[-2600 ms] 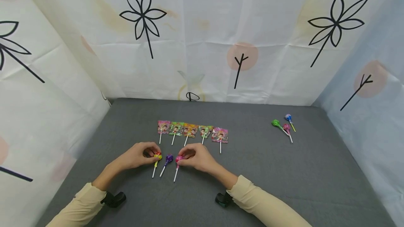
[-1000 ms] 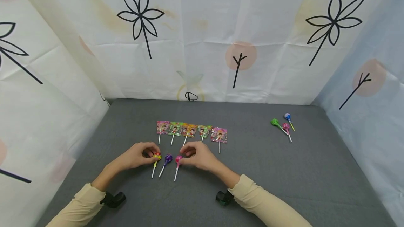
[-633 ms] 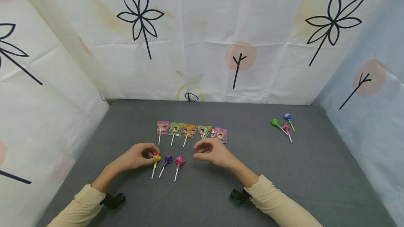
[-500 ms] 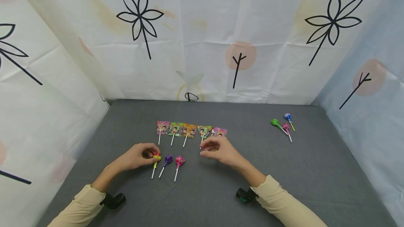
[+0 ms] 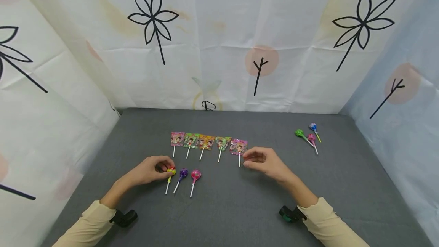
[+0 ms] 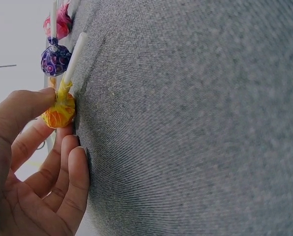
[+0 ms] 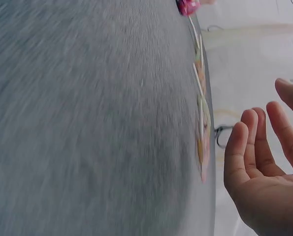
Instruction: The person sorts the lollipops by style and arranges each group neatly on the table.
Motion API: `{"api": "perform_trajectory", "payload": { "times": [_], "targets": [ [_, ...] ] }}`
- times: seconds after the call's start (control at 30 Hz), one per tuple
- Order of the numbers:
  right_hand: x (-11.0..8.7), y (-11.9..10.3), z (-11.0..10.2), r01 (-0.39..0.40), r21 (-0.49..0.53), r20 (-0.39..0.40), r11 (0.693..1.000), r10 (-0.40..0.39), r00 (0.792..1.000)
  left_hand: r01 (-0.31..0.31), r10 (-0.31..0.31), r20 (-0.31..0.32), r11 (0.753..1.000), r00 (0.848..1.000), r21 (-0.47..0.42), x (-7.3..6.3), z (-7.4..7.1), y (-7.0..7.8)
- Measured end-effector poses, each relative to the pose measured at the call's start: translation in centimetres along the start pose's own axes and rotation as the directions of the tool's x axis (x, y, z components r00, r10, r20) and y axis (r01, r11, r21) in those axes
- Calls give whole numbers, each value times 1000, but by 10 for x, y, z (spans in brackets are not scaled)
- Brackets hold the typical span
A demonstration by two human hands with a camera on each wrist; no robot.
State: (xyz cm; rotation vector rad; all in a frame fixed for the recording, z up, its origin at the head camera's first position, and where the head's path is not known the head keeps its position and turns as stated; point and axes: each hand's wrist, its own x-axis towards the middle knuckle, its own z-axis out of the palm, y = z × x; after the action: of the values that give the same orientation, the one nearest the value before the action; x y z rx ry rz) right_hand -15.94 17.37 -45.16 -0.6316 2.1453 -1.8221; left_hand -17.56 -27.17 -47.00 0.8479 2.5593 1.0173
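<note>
My left hand (image 5: pixel 152 169) pinches the yellow lollipop (image 6: pixel 61 114) by its wrapped head between thumb and fingers, its white stick pointing toward me on the cloth. Beside it lie a purple lollipop (image 5: pixel 183 172) and a pink lollipop (image 5: pixel 196 175), forming a short row. My right hand (image 5: pixel 269 162) holds nothing; its fingers are loosely bent with the thumb apart, as the right wrist view shows. Those fingertips are right by the stick of the rightmost pink flat-packet lollipop (image 5: pixel 238 146).
Behind the round lollipops runs a row of several flat-packet lollipops, among them an orange one (image 5: pixel 206 142). At the back right lie a green lollipop (image 5: pixel 299 133), a blue one (image 5: pixel 313 127) and a pink one (image 5: pixel 311 137). Patterned cloth walls (image 5: pixel 219 18) enclose the grey table (image 5: pixel 212 220).
My right hand has let go of the pink lollipop and moved right, past the end of the flat-packet row. The left hand stays on the yellow lollipop.
</note>
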Motion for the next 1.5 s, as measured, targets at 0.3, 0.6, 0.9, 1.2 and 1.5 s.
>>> {"api": "perform_trajectory", "payload": {
  "times": [0.3, 0.6, 0.9, 1.2, 1.5],
  "targets": [
    [-25, 5, -32, -15, -52, -4, 999, 15, 1000, -14, 14, -3, 1000, 1000, 1, 1, 0, -2],
    [-49, 14, -62, -17, -72, -61, 997, 13, 998, -23, 23, -3, 1000, 1000, 7, 0, 0, -1],
    [-72, 18, -99, -46, -157, -179, 987, 17, 984, -19, 19, -3, 1000, 1000, 0, 2, 0, 2],
    [-75, 23, -131, -77, -255, -343, 964, -16, 939, -14, 14, -3, 1000, 1000, -8, 1, 0, 4],
    [-57, 26, -158, -69, -363, -473, 929, -120, 873, -19, 19, -7, 1000, 1000, -5, 1, 0, 2]
  ]
}}
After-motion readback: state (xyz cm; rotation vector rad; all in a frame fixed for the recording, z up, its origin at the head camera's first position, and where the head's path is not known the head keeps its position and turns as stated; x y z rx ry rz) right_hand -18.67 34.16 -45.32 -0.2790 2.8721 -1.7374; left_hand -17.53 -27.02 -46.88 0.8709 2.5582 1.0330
